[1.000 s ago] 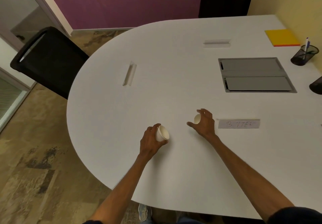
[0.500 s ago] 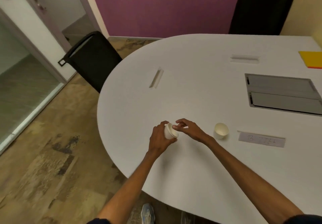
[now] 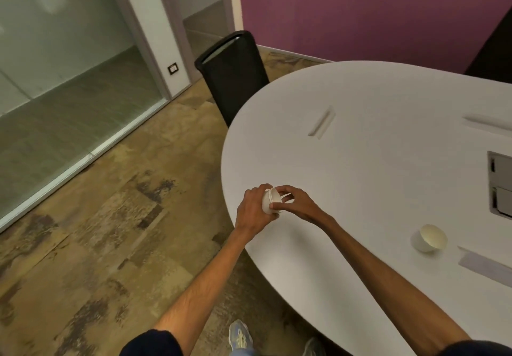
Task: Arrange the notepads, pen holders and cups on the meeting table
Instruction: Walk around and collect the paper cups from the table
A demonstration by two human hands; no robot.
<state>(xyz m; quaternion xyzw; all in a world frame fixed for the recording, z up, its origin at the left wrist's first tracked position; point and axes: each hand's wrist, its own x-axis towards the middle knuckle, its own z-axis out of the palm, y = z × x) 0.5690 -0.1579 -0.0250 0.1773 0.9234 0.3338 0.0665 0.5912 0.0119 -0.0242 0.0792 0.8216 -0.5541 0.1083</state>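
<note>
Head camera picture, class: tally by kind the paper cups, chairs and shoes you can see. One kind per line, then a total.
Paper cups: 2, one standing on the table at, one held between both hands at
Chairs: 2, at and, the second cut off by the frame
Shoes: 2, at and
Total: 6

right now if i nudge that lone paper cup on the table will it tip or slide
The paper cup looks thin-walled and empty, so it is probably very light and would likely slide on the smooth white table. It is short and squat with a narrower base, so a nudge near the rim might tip it, and once down it could roll.
</note>
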